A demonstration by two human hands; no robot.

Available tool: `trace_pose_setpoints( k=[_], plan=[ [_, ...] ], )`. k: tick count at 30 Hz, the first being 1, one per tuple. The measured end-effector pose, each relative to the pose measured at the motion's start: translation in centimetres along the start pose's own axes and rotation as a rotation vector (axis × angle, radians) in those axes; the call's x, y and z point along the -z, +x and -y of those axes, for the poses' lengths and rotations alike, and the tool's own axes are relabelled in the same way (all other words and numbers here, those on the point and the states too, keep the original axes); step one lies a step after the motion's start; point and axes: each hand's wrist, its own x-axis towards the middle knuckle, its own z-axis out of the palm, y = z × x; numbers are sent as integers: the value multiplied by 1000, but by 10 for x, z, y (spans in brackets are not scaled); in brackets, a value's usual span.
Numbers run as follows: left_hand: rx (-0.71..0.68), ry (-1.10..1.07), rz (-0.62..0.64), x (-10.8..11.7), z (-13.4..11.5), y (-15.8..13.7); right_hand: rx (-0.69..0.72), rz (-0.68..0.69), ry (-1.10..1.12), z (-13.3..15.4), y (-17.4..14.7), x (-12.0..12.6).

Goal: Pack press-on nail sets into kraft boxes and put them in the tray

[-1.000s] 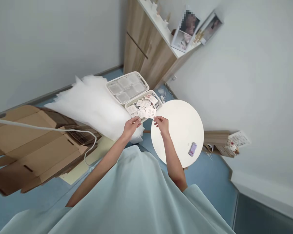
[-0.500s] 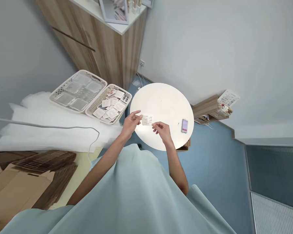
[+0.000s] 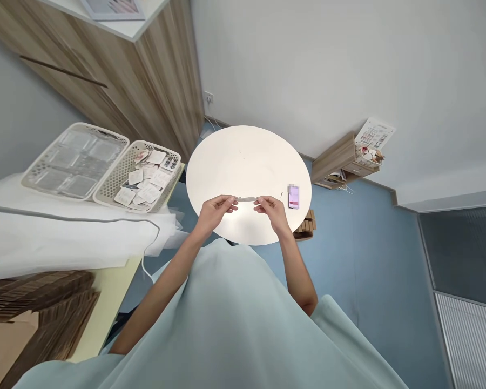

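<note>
Over smooth round white table (image 3: 222,167), hands (image 3: 211,215) pinch thin card (image 3: 247,199) edge-on.

Round white table (image 3: 243,167): phone (image 3: 294,198) at right. Yellowish table (image 3: 111,292): cardboard (image 3: 52,294), white sheets (image 3: 81,243).

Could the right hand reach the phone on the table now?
Probably yes: the phone lies on the table near the right hand, nothing tall between them, though that hand holds one end of a thin card.

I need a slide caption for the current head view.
Left hand and right hand hold a thin card over a round white table with a phone.
</note>
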Motion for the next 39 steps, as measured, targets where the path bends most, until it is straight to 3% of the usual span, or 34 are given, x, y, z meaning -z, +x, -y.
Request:
trace_pose_setpoints(
  k=[16, 18, 23, 26, 32, 39],
  plan=[
    [120, -68, -49, -8, 15, -19, 180, 59, -17, 8, 16, 2],
    [159, -137, 16, -7, 15, -20, 187, 70, -3, 10, 16, 1],
    [230, -328, 328, -9, 8, -27, 185, 132, 56, 15, 14, -6],
    [236, -347, 367, -11, 6, -28, 175, 143, 42, 16, 13, -9],
    [196, -283, 289, -14, 6, -22, 211, 61, 3, 18, 11, -12],
    [76, -84, -17, -22, 10, -14, 238, -4, -157, 35, -8, -22]
  ],
)
